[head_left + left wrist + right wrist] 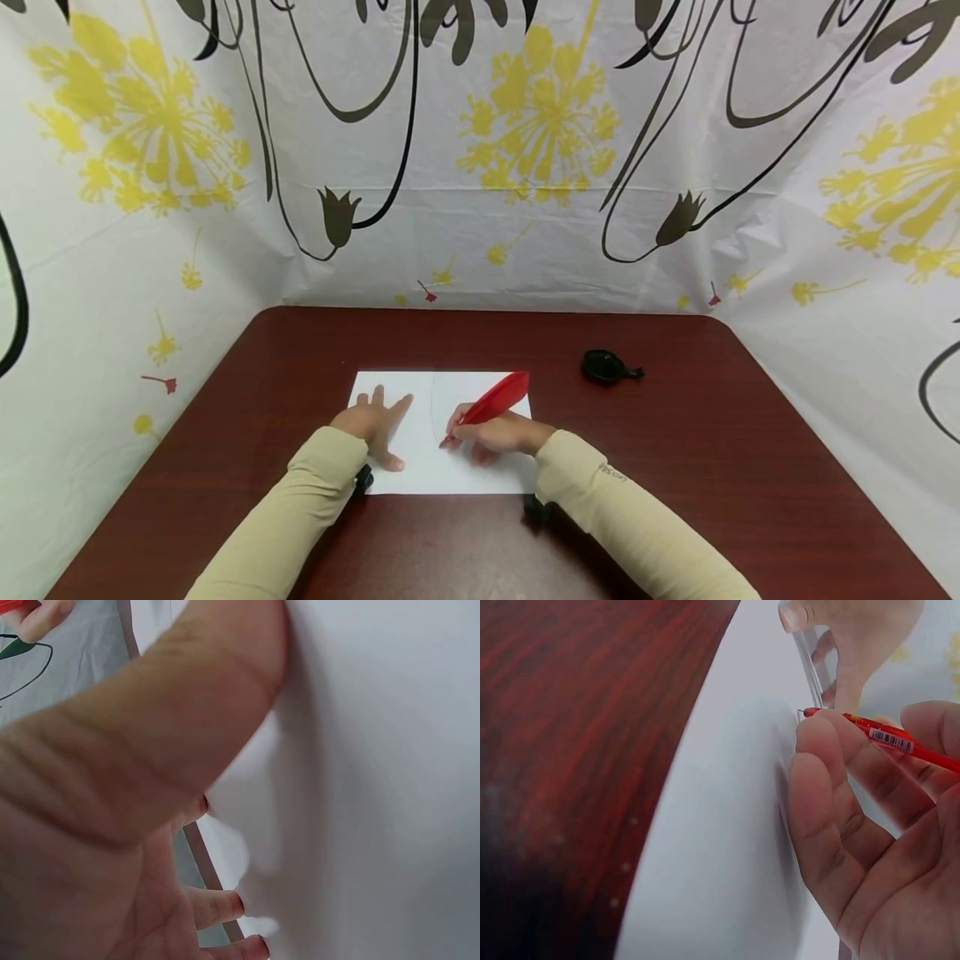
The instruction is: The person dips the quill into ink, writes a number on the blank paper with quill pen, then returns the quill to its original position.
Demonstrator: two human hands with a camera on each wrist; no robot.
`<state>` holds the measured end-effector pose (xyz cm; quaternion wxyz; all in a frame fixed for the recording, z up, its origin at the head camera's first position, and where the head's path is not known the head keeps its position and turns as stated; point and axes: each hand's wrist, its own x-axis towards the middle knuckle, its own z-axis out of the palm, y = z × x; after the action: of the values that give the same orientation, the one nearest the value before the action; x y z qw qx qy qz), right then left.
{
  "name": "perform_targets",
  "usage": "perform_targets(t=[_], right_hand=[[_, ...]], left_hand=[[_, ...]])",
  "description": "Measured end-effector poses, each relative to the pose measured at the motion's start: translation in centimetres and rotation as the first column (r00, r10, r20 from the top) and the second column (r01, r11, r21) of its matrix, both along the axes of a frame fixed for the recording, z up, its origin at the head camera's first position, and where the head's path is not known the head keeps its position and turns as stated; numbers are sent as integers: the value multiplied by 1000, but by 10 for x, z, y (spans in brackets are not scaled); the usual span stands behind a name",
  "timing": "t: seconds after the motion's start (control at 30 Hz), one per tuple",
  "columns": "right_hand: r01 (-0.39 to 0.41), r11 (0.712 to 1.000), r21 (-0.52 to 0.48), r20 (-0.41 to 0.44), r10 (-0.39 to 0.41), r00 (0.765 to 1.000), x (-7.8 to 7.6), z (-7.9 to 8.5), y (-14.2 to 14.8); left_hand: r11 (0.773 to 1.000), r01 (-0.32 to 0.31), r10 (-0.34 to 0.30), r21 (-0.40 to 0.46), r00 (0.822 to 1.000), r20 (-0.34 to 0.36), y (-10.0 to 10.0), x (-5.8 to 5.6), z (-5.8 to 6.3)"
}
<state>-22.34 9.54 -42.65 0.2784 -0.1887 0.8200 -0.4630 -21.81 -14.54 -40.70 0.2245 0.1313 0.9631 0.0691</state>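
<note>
A white sheet of paper [420, 479] lies on the dark red table, with a thin curved line drawn near its middle. My left hand [377, 425] rests on the paper's left part, fingers spread and straight; in the left wrist view its thumb [202, 697] fills much of the picture. My right hand [495, 435] pinches a red feather pen [497, 398], whose tip meets the paper at the lower end of the line. In the right wrist view a barcode label shows on the pen's red barrel [922, 752], and the other fingers curl loosely below it.
A small black pan-shaped dish [603, 367] with a short handle sits on the table [675, 433] beyond the paper to the right. White cloth [450, 208] printed with yellow flowers and dark stems hangs behind the table and at both sides.
</note>
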Motion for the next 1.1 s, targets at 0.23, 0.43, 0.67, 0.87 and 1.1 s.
perform_targets(t=[0.23,0.43,0.67,0.87,1.1], right_hand=[[-43,999,-12,25,43,999,3,0,5],[-92,995,-32,66,94,993,7,-4,8],[-60,998,7,68,59,996,7,1,14],[-81,996,-26,99,83,992,9,1,20],[-132,990,-40,104,135,985,10,2,25]], left_hand=[[1000,10,-10,15,1000,-17,-1,2,1],[1000,10,-10,8,1000,-26,-2,9,-2],[999,23,-22,29,999,-37,-1,5,3],[999,30,-30,35,999,-21,-2,3,2],[999,29,-28,34,1000,-13,-2,2,1]])
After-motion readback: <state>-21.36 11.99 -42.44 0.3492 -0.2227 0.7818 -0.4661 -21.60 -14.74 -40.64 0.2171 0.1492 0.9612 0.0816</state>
